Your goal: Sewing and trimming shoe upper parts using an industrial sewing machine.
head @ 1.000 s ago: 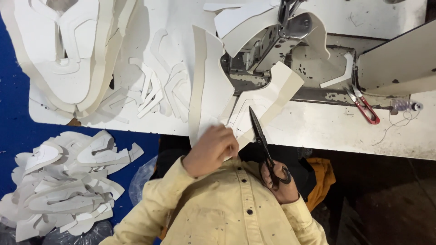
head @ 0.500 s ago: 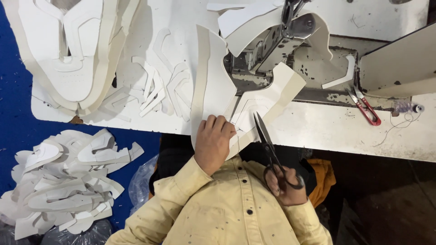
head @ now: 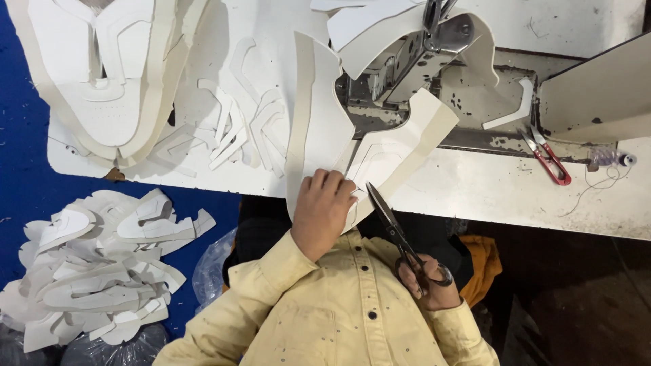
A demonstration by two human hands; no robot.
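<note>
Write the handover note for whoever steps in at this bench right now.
Left hand: holds the white cut piece down at the table edge.
Right hand: grips the black scissors, tips by the left fingers, at the piece's edge.
Nearby: sewing machine behind the piece, red snips on the table to the right, pile of white pieces down left.
Done: no cut can be made out on the held piece.
Left: probably trimming it.
</note>
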